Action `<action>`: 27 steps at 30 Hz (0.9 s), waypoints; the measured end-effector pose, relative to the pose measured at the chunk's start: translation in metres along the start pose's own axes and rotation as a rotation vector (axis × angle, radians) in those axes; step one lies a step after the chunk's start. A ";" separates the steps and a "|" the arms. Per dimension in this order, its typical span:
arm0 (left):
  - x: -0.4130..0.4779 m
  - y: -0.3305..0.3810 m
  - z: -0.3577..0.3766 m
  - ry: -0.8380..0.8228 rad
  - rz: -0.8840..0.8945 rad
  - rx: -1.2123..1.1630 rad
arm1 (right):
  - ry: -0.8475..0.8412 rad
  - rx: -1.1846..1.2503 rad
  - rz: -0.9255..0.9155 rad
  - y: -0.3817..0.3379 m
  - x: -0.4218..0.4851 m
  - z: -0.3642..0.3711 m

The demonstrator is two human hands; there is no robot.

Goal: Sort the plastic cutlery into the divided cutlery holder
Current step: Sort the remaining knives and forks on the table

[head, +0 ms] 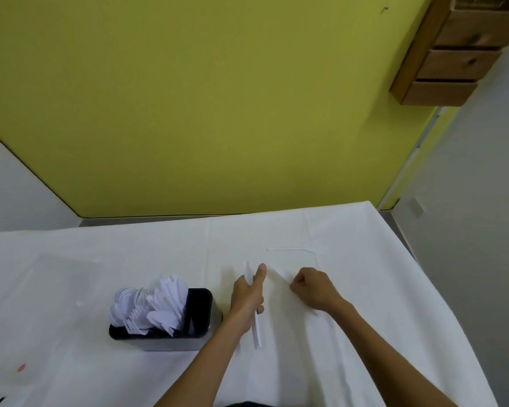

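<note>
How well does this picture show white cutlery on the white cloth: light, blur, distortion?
Head view: even light, faint shadows; the white utensil in the left hand and the second white utensil in the right hand fade into the tablecloth; hands slightly blurred; wide-angle lens bends the edges of the wall.

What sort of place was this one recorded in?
Probably a plain indoor room set up for the task rather than a working kitchen. It shows a cloth-covered table, a bare yellow-green wall, and a wooden drawer unit mounted high on the right.
</note>
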State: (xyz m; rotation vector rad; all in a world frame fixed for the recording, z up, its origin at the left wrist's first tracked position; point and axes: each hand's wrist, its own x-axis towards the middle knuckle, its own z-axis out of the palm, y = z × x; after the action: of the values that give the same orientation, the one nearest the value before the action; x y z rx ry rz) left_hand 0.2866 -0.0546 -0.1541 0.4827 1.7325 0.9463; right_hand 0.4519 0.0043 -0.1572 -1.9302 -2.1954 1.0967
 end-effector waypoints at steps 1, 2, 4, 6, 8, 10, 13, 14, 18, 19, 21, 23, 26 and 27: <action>0.000 0.001 0.004 -0.012 0.010 0.039 | -0.032 0.134 -0.016 -0.004 -0.010 0.000; 0.000 0.002 0.007 -0.022 0.027 0.077 | -0.071 0.255 -0.037 -0.011 -0.018 0.000; 0.002 0.004 0.011 -0.041 0.072 0.139 | -0.166 0.423 -0.061 -0.020 -0.030 -0.002; 0.002 0.007 0.010 -0.039 0.101 0.171 | -0.232 0.462 -0.075 -0.026 -0.028 -0.006; 0.002 0.010 0.006 0.003 0.105 0.197 | -0.195 0.439 -0.033 -0.027 -0.012 -0.012; 0.002 0.013 -0.002 0.055 0.099 0.184 | -0.075 0.417 0.046 -0.025 0.012 -0.015; 0.003 0.012 -0.014 0.073 0.104 0.138 | 0.043 0.331 0.088 -0.023 0.042 -0.015; 0.003 0.011 -0.016 0.067 0.107 0.120 | 0.060 0.288 0.102 -0.022 0.050 -0.012; 0.002 0.011 -0.020 0.069 0.056 -0.007 | 0.088 -0.018 0.109 -0.023 0.053 -0.002; 0.002 0.010 -0.021 0.074 0.038 -0.036 | 0.078 -0.089 0.090 -0.023 0.047 0.001; 0.002 0.008 -0.019 0.066 0.018 -0.082 | 0.074 -0.214 0.047 -0.018 0.029 0.009; 0.001 0.005 -0.014 0.046 0.001 -0.091 | 0.100 -0.279 0.032 -0.009 0.009 0.015; -0.003 -0.001 -0.003 0.028 -0.008 -0.001 | 0.117 -0.220 0.081 0.007 -0.024 0.017; -0.004 -0.001 0.001 0.024 -0.007 0.027 | 0.113 -0.115 0.089 0.010 -0.033 0.016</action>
State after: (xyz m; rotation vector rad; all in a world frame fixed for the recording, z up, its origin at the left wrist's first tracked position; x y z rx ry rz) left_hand 0.2891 -0.0576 -0.1522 0.4839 1.7697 0.9281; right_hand 0.4616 -0.0326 -0.1603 -2.0982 -2.1777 0.8642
